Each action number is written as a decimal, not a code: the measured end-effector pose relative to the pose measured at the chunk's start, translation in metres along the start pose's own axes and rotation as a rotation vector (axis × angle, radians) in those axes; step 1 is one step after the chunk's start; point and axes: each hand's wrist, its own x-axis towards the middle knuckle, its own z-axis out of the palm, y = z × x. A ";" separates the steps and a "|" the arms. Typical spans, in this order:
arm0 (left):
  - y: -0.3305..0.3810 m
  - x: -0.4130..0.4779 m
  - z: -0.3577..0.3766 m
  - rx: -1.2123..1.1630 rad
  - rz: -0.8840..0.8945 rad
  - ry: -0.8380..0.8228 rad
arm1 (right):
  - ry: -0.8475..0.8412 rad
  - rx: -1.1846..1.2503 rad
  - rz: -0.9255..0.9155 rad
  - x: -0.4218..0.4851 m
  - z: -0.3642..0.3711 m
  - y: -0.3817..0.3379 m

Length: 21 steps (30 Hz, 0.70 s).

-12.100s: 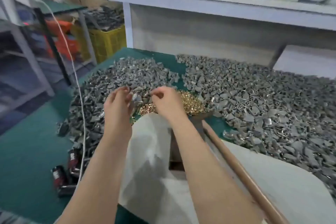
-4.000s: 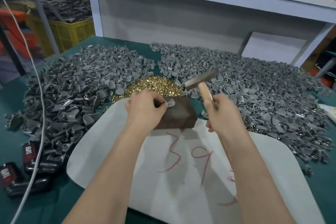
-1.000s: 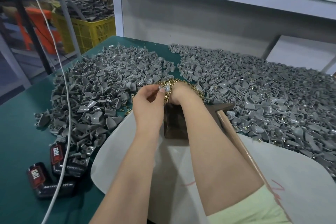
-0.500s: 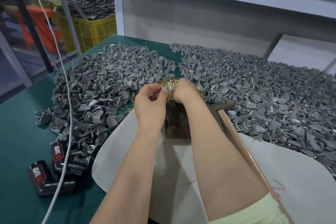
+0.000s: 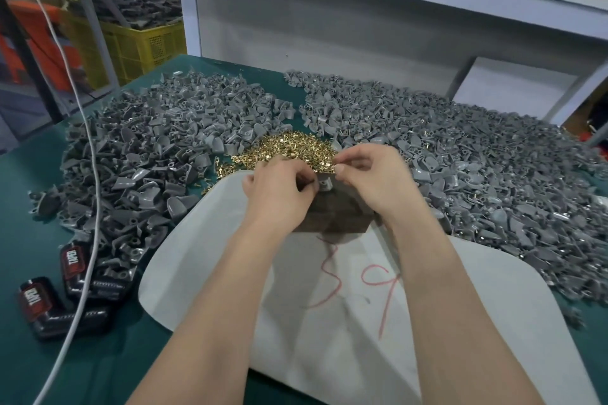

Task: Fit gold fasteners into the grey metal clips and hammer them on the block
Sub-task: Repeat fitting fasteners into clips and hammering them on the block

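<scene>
White cable (image 5: 93,154) trails across the left clip pile (image 5: 158,148) to the near edge; an elbow swing could snag it and drag clips off the table. The gold fasteners (image 5: 289,146) are heaped at centre, just beyond the hands, with strays at the white sheet's (image 5: 204,260) far-left edge, and a careless brush would scatter more. Left hand (image 5: 279,189) has its fingers curled, pinching one grey clip (image 5: 325,186) at the far edge of the dark block (image 5: 335,212). The clip looks barely on the block, so it could tip off the far side if let go. Right hand (image 5: 373,181) has thumb and forefinger pinched tip to tip right above the clip. What sits between them is too small to see; judged a gold fastener being lined up with the clip's hole. Risks: fastener drops into the heap, or seats crooked and bends under the blow. Fingers this close to the clip get hit if not cleared. Right clip pile (image 5: 477,181) crowds the block's right side, so loose clips could slide under the work. No hammer in view.
</scene>
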 end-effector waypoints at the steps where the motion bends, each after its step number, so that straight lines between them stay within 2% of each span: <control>1: 0.000 0.000 0.000 0.005 0.001 -0.001 | 0.011 -0.052 -0.025 -0.001 0.002 0.001; 7: -0.003 0.001 0.003 0.031 0.018 -0.002 | 0.004 -0.466 -0.165 -0.005 0.015 0.002; 14: -0.003 0.002 0.004 0.059 0.056 0.016 | -0.048 -0.839 -0.143 -0.002 0.024 -0.021; 21: 0.002 0.000 0.003 0.091 0.087 0.024 | -0.047 -0.913 -0.216 -0.008 0.026 -0.035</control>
